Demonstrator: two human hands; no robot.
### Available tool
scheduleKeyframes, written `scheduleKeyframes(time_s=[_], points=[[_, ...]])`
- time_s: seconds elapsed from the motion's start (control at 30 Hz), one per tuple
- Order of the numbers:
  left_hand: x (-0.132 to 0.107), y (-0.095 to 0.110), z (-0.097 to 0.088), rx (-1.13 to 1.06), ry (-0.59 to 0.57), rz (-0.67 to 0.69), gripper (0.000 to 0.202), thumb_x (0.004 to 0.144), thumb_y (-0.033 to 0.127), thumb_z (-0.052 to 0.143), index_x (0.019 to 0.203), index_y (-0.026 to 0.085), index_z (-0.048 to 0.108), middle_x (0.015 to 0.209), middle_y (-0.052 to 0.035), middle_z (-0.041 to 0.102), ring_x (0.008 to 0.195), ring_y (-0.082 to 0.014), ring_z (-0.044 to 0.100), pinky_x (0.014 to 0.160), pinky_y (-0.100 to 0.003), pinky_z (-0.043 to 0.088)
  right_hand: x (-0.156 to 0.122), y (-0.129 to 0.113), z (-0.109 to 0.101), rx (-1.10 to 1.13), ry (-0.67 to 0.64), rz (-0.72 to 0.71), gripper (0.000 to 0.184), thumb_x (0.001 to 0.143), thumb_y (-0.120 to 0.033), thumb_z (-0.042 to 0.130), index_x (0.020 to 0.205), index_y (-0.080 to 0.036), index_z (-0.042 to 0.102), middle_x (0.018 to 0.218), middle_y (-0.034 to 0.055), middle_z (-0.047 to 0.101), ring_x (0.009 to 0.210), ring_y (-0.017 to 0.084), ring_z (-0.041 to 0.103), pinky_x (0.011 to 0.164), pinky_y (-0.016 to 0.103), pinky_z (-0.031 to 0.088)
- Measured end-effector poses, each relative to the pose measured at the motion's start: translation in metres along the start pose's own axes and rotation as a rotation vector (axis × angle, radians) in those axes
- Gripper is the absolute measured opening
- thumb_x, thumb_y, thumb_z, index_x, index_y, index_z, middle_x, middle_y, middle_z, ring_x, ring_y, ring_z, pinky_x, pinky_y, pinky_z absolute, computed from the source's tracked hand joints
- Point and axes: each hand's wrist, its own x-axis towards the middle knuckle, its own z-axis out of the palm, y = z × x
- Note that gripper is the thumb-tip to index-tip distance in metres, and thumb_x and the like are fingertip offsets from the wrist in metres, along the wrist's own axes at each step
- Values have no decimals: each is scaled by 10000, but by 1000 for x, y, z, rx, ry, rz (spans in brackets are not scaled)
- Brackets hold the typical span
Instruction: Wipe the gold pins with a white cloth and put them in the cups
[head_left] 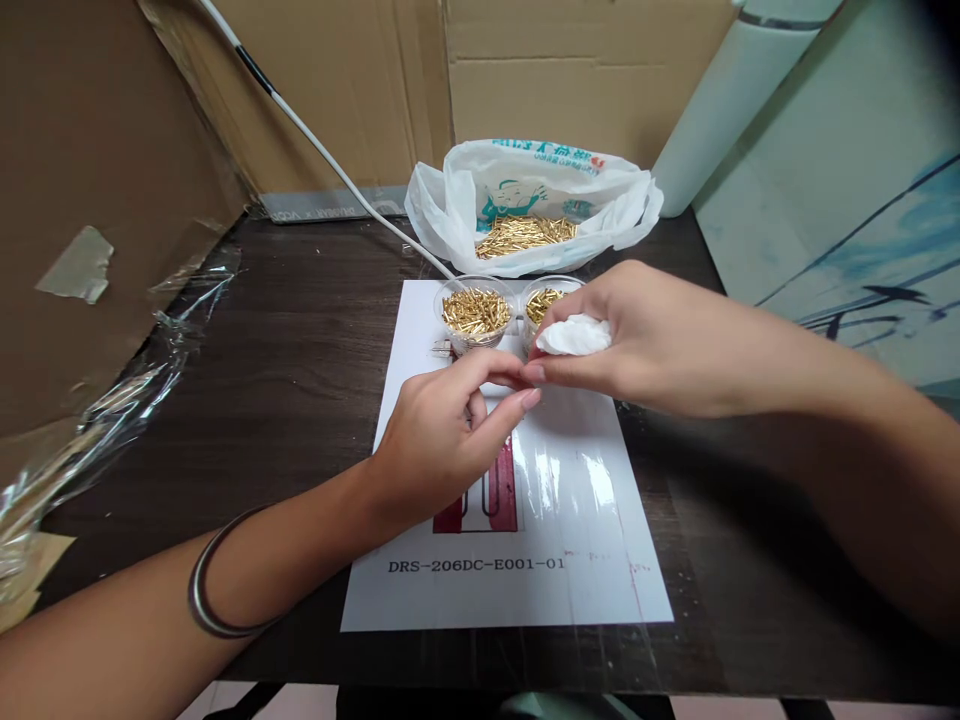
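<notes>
Over a printed sheet, my left hand and my right hand meet at the fingertips. Thumb and index of my left hand close in a pinch against the right thumb; anything between them is too small or hidden to make out. A crumpled white tissue is tucked in the grip of my right hand. Just beyond the fingers stands a clear cup of small gold-coloured metal pins. A second cup with similar gold pieces is partly hidden behind my right hand.
An open white plastic bag with a heap of gold pins lies behind the cups. A white cable slants down towards them. Cardboard walls the back of the dark table, and a white cylinder leans at the back right.
</notes>
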Motion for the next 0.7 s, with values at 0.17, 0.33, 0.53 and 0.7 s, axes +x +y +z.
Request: scheduleKeyframes(time_s=[0.17, 0.33, 0.53, 0.7], points=[[-1, -5, 0, 55, -3, 92, 106, 818, 249, 564, 876, 200, 639, 555, 49, 579, 439, -45, 438, 441, -177, 347, 0, -8, -1, -13, -87, 45, 281, 772, -366, 601, 588, -165, 534, 524, -16, 492, 465, 70, 378, 394, 227, 304], [0, -5, 0, 70, -9, 120, 126, 829, 280, 562, 846, 202, 660, 721, 29, 665, 566, -56, 547, 528, -180, 402, -5, -5, -10, -21, -158, 21, 231, 796, -332, 564, 627, -174, 562, 539, -15, 505, 493, 78, 423, 410, 217, 321], [1, -4, -1, 98, 1, 145, 141, 815, 294, 577, 878, 203, 664, 723, 26, 670, 525, -56, 513, 533, -191, 405, -4, -3, -6, -53, -144, -22, 224, 793, -344, 565, 641, -180, 579, 532, -15, 518, 452, 72, 401, 390, 222, 299], [1, -4, -1, 114, 9, 161, 139, 808, 266, 584, 885, 192, 673, 679, 26, 665, 494, -54, 496, 528, -190, 406, -6, -2, 5, -86, 17, -40, 157, 727, -297, 637, 628, -184, 590, 518, -8, 501, 476, 86, 422, 457, 234, 343]])
